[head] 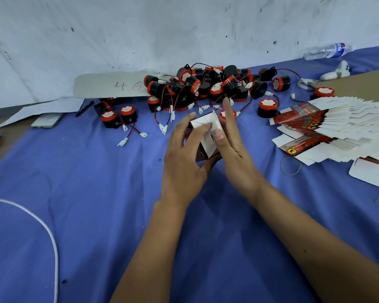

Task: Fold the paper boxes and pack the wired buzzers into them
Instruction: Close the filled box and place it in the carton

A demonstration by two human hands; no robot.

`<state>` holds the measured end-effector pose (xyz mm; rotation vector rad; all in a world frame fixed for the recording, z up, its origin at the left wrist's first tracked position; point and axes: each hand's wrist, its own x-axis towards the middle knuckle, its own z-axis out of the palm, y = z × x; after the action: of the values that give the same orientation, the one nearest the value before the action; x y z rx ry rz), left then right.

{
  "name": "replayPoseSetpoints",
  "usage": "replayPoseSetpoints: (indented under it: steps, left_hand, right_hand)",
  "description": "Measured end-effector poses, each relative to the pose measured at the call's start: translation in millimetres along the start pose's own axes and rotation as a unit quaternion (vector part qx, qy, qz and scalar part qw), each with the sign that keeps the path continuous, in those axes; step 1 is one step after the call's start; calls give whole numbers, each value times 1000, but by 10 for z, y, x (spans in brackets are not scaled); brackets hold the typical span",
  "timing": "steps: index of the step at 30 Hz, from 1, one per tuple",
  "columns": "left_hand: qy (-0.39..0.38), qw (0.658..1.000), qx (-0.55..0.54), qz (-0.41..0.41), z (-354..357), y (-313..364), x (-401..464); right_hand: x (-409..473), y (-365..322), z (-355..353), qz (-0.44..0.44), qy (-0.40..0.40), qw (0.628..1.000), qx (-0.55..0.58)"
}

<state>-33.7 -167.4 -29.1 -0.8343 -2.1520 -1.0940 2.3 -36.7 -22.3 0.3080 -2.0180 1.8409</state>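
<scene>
The paper box [206, 136] is up off the worktop [96, 193], just in front of the buzzer pile [206, 86]. Left hand [184, 156] grips it from the side and below, right hand [228, 138] presses a flap with mostly straight fingers. Risk as I see it: push too hard and the thin card creases or the flap pops back out. Flat boxes [328, 130] sit right of the pile. Can't tell whether a buzzer's already inside, the hands cover the box's far side.

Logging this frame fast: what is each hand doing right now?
Left hand: grips the paper box, thumb beneath, fingers on top.
Right hand: fingers straight, pressing the box's side flap.
</scene>
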Motion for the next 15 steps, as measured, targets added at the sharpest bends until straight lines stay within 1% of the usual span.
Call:
replayPoseSetpoints:
  steps: [3, 4, 6, 7, 9, 12, 14, 15]
  left_hand:
    - [11, 1000, 10, 1, 10, -11, 3]
    - [17, 1000, 6, 1, 9, -14, 8]
    - [25, 1000, -9, 2, -7, -21, 19]
    - [26, 1000, -14, 5, -17, -18, 24]
    - [23, 999, -22, 11, -31, -8, 23]
    - [22, 999, -44, 9, -33, 28, 17]
    - [22, 997, -80, 3, -27, 67, 24]
    - [21, 994, -111, -6, -15, 87, 26]
  right_hand:
    - [18, 18, -21, 30, 0, 998, 47]
    - [36, -5, -32, 55, -1, 994, 95]
    - [81, -32, -73, 113, 2, 973, 201]
    - [93, -35, -95, 127, 0, 964, 233]
    - [98, -7, -119, 129, 12, 960, 249]
    - [93, 5, -118, 143, 52, 956, 251]
    - [99, -3, -122, 159, 63, 951, 256]
    - [103, -4, -129, 160, 56, 951, 258]
